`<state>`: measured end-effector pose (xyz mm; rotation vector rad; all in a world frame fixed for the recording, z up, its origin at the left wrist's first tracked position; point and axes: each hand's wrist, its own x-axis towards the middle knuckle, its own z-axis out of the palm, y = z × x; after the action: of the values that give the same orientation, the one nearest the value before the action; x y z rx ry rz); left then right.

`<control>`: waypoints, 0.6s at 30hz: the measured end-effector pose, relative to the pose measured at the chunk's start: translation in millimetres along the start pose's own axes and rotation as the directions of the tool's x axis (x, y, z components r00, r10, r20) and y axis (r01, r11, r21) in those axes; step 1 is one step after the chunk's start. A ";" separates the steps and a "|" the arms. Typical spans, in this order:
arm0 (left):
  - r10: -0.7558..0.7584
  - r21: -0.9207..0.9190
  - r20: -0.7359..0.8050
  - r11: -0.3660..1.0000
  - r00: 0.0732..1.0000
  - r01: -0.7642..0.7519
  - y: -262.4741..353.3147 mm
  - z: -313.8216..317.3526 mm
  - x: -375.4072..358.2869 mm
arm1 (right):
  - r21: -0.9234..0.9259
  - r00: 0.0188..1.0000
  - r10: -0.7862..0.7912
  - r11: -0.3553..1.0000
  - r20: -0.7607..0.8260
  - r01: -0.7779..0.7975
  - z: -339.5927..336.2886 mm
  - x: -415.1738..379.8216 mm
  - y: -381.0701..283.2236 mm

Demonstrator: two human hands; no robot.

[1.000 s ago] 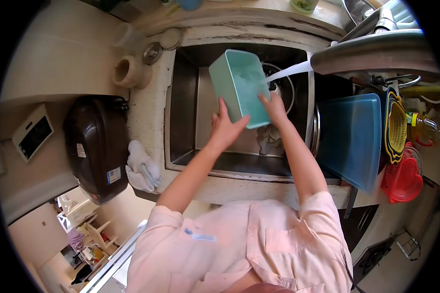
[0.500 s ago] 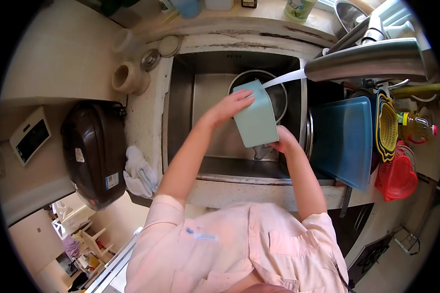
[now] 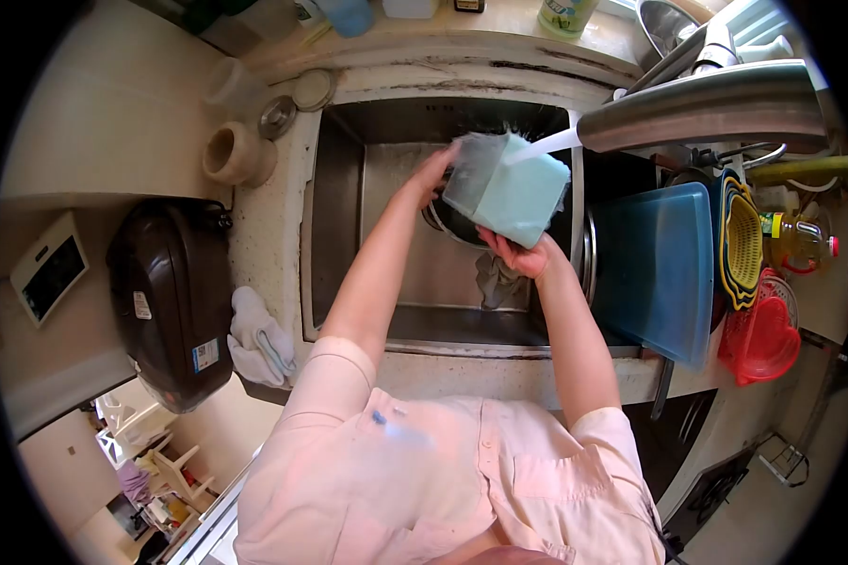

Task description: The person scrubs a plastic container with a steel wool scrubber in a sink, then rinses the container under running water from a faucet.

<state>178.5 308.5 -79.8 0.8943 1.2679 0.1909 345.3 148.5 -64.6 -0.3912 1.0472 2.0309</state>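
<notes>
Water runs from the faucet (image 3: 697, 108) onto a pale green box-shaped container (image 3: 523, 193) and splashes off it. My right hand (image 3: 516, 252) grips the container's lower edge from below, fingers bent round it. At its left side my left hand (image 3: 433, 176) holds the edge, its fingertips partly blurred. The container is tilted over the metal sink (image 3: 386, 226). Beneath it a round pot (image 3: 462, 228) shows only in part. A crumpled grey cloth (image 3: 499, 281) lies on the sink bottom below my right hand.
Right of the sink stand a blue tray (image 3: 655, 273), yellow baskets (image 3: 744, 235), a red basket (image 3: 761, 339) and an oil bottle (image 3: 803, 243). To the left are a dark brown appliance (image 3: 171, 297), a white cloth (image 3: 257, 337) and a beige jar (image 3: 231, 153).
The container has turned and tipped, and the water now splashes widely off it. My left hand has moved to its left side. My right hand has shifted left and up; more grey cloth shows.
</notes>
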 end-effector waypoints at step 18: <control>0.072 -0.606 -0.311 0.753 0.948 -0.256 -59.1 18.9 -33.0 | -0.371 0.303 -0.939 0.227 0.161 0.900 16.2 -25.2 54.3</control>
<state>164.2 241.2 -94.5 0.3798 1.2435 0.8685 320.8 130.0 -10.8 -1.0634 0.1987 1.0288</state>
